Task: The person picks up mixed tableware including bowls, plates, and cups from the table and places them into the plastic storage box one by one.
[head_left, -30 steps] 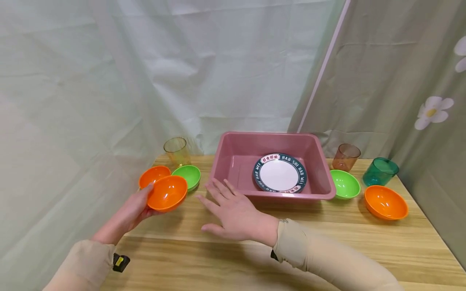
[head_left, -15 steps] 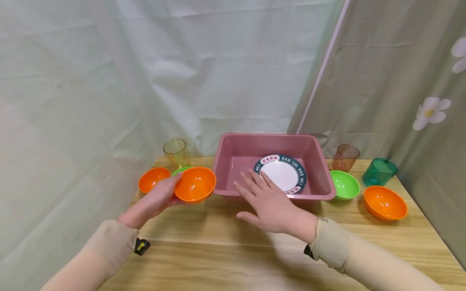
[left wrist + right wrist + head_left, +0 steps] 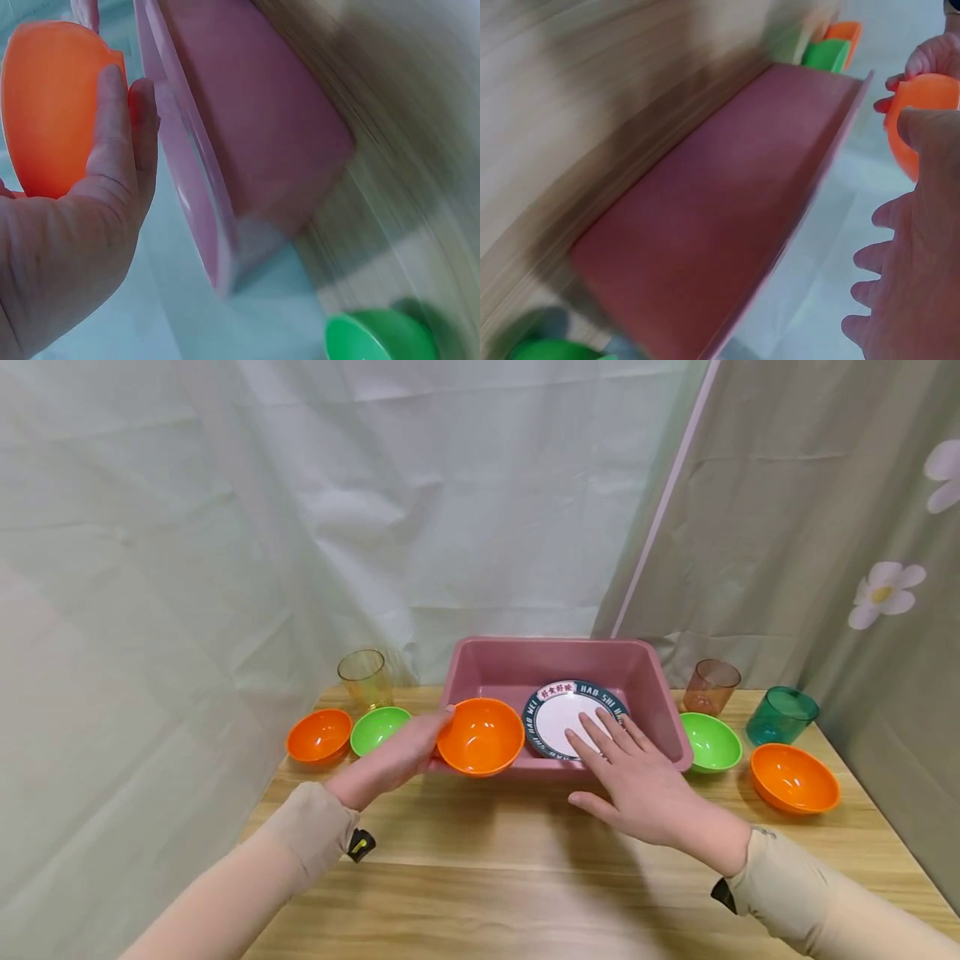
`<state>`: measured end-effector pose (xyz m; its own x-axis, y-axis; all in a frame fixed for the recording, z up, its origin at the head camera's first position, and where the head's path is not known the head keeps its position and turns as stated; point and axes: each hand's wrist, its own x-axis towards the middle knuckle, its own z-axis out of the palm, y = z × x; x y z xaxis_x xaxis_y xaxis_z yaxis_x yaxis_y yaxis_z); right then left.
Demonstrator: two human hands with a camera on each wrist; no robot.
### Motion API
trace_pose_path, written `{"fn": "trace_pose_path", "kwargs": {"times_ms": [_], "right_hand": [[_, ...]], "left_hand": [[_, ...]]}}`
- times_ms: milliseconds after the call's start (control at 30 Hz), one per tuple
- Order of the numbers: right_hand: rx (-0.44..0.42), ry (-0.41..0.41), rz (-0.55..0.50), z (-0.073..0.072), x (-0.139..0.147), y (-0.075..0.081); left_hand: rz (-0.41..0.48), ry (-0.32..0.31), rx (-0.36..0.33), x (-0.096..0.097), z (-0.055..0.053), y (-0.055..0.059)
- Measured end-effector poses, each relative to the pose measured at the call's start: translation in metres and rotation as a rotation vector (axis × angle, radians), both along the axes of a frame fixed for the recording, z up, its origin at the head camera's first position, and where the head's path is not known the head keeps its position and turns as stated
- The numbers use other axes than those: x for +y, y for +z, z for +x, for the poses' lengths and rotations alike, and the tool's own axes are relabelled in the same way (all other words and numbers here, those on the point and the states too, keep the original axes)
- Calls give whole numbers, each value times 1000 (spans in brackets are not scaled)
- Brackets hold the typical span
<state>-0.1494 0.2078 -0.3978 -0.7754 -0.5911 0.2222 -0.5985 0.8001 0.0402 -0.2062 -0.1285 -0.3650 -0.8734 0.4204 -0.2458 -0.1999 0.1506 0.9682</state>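
My left hand (image 3: 401, 752) grips an orange bowl (image 3: 481, 737) by its left side, thumb at the rim and fingers beneath. The bowl faces upward and overlaps the front left rim of a pink plastic basin (image 3: 551, 649) in the head view. From the left wrist, the orange bowl (image 3: 56, 105) shows against the palm side, above the basin's edge. Inside the basin lies a white plate (image 3: 562, 720) with a dark patterned rim. My right hand (image 3: 645, 789) hovers over the basin's front edge, fingers spread and straight, holding nothing; it partly covers the plate.
Left of the basin stand another orange bowl (image 3: 320, 737), a green bowl (image 3: 380, 730) and a yellow clear cup (image 3: 364, 679). To its right are a green bowl (image 3: 711, 742), an orange bowl (image 3: 795, 778), a brownish cup (image 3: 712, 687) and a teal cup (image 3: 782, 716). Curtains hang behind.
My left hand has carried the orange bowl rightward from beside the left bowls to the basin's front left rim. My right hand has moved right, fingers still spread, now over the plate.
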Motion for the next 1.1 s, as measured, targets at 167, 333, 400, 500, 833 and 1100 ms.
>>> {"fn": "trace_pose_path", "kwargs": {"times_ms": [167, 333, 400, 500, 833, 1100], "right_hand": [[-22, -55, 8, 6, 24, 1], [-58, -111, -7, 12, 44, 5], [-78, -135, -4, 14, 50, 7], [-111, -163, 3, 15, 56, 8], [-147, -154, -73, 9, 51, 6], [-324, -151, -408, -7, 34, 25]], "left_hand": [[23, -6, -33, 33, -8, -1], [-22, -6, -22, 61, -16, 0], [-59, -25, 9, 69, -18, 2], [-87, -47, 40, 78, -19, 4], [-91, -74, 41, 86, -19, 1], [-85, -61, 37, 85, -22, 2]]}}
